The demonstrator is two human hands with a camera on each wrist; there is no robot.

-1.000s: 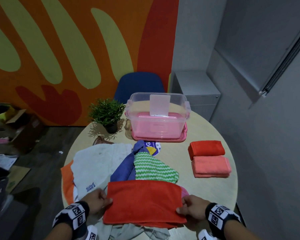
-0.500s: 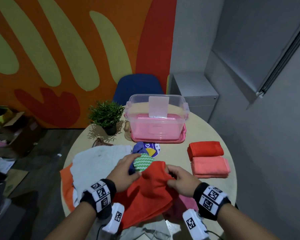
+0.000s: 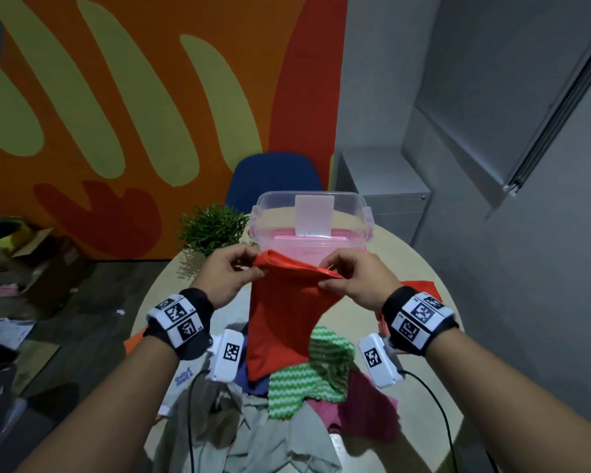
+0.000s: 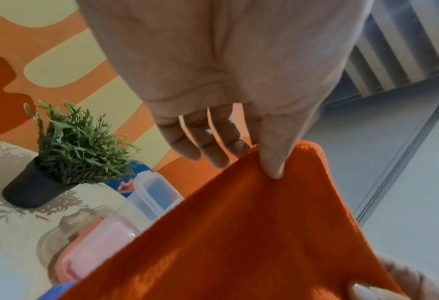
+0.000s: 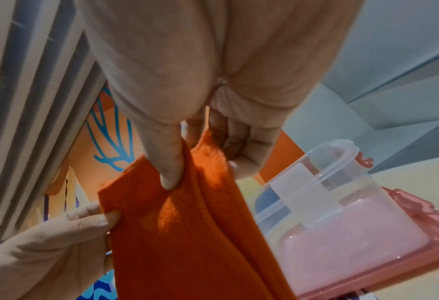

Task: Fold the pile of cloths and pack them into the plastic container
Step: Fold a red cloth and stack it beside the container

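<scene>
Head view: round table (image 3: pixel 420 268) with the clear plastic container (image 3: pixel 313 220) at its far side, pink inside, a pink lid under it. Potted plant (image 3: pixel 214 228) just left of the container, blue chair (image 3: pixel 273 175) behind it, grey cabinet (image 3: pixel 389 196) to the right of the container. Nearer than the container lies the cloth pile (image 3: pixel 287 404): green-white zigzag cloth (image 3: pixel 321 370), dark pink cloth (image 3: pixel 369 404), grey cloth (image 3: pixel 280 442), blue one partly hidden. The orange cloth (image 3: pixel 280 315) is held up in front of the container, covering part of its front wall, top edge bunched, rest hanging down onto the pile. Left hand (image 3: pixel 229 276) pinches the left top corner, right hand (image 3: pixel 355 279) pinches the right top corner. Both wrists wear marker bands with cables. Left wrist view: left hand (image 4: pixel 228 81) thumb and forefinger pinch the orange cloth (image 4: pixel 252 233) edge, other fingers (image 4: pixel 208 146) loose and straight; the cloth blocks most of the container (image 4: pixel 146 194); plant (image 4: pixel 67 150) left of the container on the table (image 4: pixel 8 253). Right wrist view: right hand (image 5: pixel 200 81) thumb presses the orange cloth (image 5: pixel 187 233) against curled fingers; left hand (image 5: pixel 59 243) grips the cloth's other edge; container (image 5: pixel 341 203) to the right of the cloth, pink lid (image 5: pixel 418 253) beneath it.
</scene>
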